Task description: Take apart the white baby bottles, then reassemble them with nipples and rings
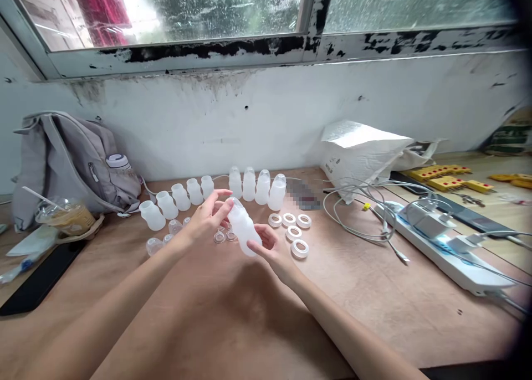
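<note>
On the table [187, 324], bottles [276, 196] stand between backpack [68, 169], left, and power strip [463, 269], right.

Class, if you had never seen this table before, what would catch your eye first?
First, the left hand and right hand near the centre, with a tilted, translucent white bottle between them. Behind them stand similar bottles: five open ones to the left, four topped ones further right. A bulky grey backpack sits at far left.

No lettering, brand or number can be read. Small dark marks on the white bag [369, 154] and faint print on the plastic cup [71, 220] are too blurred and too small to make out.
</note>
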Demonstrator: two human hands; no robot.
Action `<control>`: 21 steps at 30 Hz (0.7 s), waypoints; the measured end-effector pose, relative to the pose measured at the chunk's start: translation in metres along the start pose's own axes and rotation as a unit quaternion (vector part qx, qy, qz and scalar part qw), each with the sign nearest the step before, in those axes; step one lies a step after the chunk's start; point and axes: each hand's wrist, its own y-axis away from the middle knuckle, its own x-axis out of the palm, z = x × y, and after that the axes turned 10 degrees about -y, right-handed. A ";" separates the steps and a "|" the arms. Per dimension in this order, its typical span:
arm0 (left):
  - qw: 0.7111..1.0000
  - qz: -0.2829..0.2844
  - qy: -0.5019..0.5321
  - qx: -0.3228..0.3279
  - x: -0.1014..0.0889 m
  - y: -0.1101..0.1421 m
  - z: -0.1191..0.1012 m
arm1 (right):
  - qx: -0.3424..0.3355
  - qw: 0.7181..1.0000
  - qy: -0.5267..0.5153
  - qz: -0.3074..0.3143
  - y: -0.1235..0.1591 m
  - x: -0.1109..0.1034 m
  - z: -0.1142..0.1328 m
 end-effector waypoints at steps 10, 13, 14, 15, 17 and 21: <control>0.988 0.023 -0.149 0.034 -0.013 -0.026 -0.010 | -0.005 1.000 0.009 -0.016 -0.006 -0.008 -0.005; 0.977 -0.034 -0.203 0.058 -0.034 -0.040 -0.017 | -0.010 0.998 0.048 -0.031 -0.008 -0.015 -0.006; 0.971 -0.054 -0.224 0.063 -0.041 -0.046 -0.018 | -0.008 0.997 0.063 -0.031 -0.009 -0.017 -0.007; 0.965 -0.069 -0.246 0.066 -0.048 -0.052 -0.018 | -0.005 0.997 0.076 -0.032 -0.011 -0.020 -0.009; 0.950 -0.091 -0.291 0.064 -0.060 -0.065 -0.014 | 0.003 0.995 0.096 -0.033 -0.013 -0.024 -0.012; 0.923 -0.103 -0.370 0.039 -0.071 -0.091 0.008 | -0.004 0.991 0.133 -0.030 -0.016 -0.028 -0.019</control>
